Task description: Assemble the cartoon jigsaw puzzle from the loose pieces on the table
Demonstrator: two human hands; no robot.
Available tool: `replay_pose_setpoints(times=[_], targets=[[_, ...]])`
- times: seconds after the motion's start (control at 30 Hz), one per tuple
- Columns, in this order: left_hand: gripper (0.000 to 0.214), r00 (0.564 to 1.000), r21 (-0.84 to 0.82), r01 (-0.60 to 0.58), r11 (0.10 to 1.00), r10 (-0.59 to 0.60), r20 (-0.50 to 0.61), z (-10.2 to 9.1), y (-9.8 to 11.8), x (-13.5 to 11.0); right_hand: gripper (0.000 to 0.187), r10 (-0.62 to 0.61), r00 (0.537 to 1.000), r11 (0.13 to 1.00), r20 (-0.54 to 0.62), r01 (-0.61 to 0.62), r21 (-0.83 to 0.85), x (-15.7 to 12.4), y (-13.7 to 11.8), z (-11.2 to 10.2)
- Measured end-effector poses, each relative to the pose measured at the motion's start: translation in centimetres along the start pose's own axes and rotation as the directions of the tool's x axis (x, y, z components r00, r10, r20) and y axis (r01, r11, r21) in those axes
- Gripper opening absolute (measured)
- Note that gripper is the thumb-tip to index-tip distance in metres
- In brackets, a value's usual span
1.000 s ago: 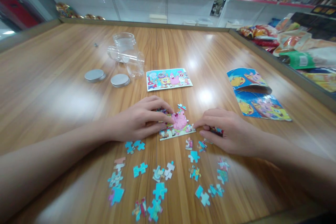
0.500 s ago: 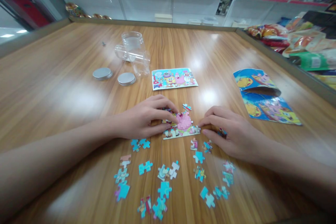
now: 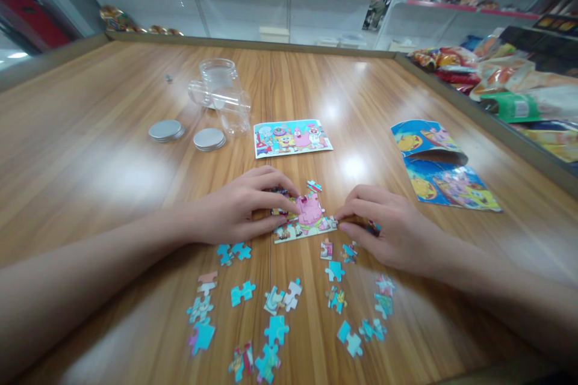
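Note:
A partly assembled cartoon jigsaw (image 3: 307, 216) lies on the wooden table (image 3: 112, 150) between my hands. My left hand (image 3: 239, 207) rests on its left side, fingers curled and pressing on the joined pieces. My right hand (image 3: 383, 228) sits at its right edge, fingers bent over a small piece that is mostly hidden under them. Several loose puzzle pieces (image 3: 275, 328) are scattered on the table in front of me. One loose piece (image 3: 313, 185) lies just behind the assembled part.
A printed reference picture (image 3: 292, 138) lies farther back. Two clear jars (image 3: 221, 96) and two metal lids (image 3: 187, 134) stand at the back left. A torn cartoon-printed packet (image 3: 445, 171) lies to the right. Snack bags (image 3: 510, 84) crowd the right edge.
Both hands stay on the assembled part with only slight finger shifts. The view has swayed a little sideways and back.

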State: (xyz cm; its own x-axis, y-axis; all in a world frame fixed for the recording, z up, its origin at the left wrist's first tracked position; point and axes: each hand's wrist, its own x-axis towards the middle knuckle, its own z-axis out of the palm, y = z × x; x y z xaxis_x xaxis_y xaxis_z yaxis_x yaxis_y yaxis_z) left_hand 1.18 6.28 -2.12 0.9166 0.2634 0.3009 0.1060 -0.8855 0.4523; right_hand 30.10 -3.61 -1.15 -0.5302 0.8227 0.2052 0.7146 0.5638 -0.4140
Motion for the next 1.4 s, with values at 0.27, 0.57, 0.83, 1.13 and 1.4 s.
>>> replay_pose_setpoints(times=[0.27, 0.57, 0.83, 1.13, 1.4], targets=[[0.026, 1.0, -0.001, 0.013, 1.0, -0.013, 0.019, 0.1, -0.3, -0.2, 0.013, -0.148, 0.969, 0.988, 0.2, 0.137, 0.067, -0.8, 0.0, -2.1], [0.028, 0.999, 0.02, 0.016, 1.0, -0.017, 0.039, 0.0, -0.2, -0.3, 0.023, -0.23, 0.949, 0.973, 0.215, 0.228, 0.037, -0.2, -1.8, -0.4], [0.029, 0.999, 0.009, 0.022, 1.0, -0.022, 0.03, 0.0, -0.1, -0.2, 0.019, -0.22, 0.965, 0.976, 0.144, 0.218, 0.028, -0.3, -1.4, -0.2], [0.029, 0.999, -0.002, 0.023, 1.0, -0.023, 0.025, 0.0, -0.1, -0.2, 0.014, -0.077, 0.987, 0.997, 0.143, 0.079, -0.007, -0.3, -0.9, -1.1], [0.031, 0.999, 0.0, 0.021, 1.0, -0.021, 0.048, 0.1, -0.3, -0.4, 0.014, 0.062, 0.982, 0.998, 0.179, -0.06, -0.014, -0.3, -0.8, -1.3]])
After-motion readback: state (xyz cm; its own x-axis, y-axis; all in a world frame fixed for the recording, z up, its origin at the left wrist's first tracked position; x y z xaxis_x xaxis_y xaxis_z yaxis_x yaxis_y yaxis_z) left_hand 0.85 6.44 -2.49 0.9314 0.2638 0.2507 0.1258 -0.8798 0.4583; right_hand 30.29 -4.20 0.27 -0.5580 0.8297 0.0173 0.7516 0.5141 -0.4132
